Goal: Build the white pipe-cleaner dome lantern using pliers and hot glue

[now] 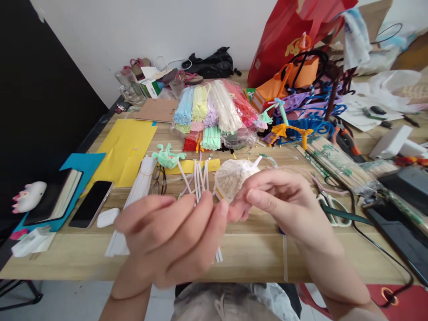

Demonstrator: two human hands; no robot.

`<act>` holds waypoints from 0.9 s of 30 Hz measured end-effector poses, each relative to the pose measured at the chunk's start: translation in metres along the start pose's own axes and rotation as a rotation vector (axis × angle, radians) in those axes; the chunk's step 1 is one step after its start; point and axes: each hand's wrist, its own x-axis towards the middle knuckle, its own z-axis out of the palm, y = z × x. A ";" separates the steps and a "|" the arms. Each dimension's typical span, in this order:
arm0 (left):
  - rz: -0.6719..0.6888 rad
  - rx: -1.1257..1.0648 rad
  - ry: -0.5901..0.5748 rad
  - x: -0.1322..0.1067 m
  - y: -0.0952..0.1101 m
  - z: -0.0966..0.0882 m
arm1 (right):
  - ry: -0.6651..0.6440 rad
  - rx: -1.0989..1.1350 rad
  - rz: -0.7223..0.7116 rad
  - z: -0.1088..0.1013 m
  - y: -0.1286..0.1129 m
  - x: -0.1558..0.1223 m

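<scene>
My left hand (174,240) is held above the front of the table, fingers curled and pressed together; what they hold is hidden. Close by, my right hand (287,200) pinches with thumb and fingers, its fingertips meeting those of the left; anything between them is too small to make out. Just behind the fingertips is a round cream woven piece (230,178) with a white strip sticking up at its edge. I cannot tell whether the right fingers touch it. Several narrow white strips (200,176) lie behind and under my left hand. A mint-green fuzzy-stem figure (168,157) sits beyond them.
Bagged coloured pipe cleaners (214,109) lie at the back, before a red bag (297,35). On the left are a white strip bundle (140,183), phone (92,204), earphone case (108,217) and yellow paper (125,149). Scissors (337,211), pliers (347,138) and packaged sticks (341,162) lie right.
</scene>
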 end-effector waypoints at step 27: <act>-0.483 -0.821 -0.123 0.036 0.012 0.033 | -1.210 1.010 0.639 0.006 0.052 -0.014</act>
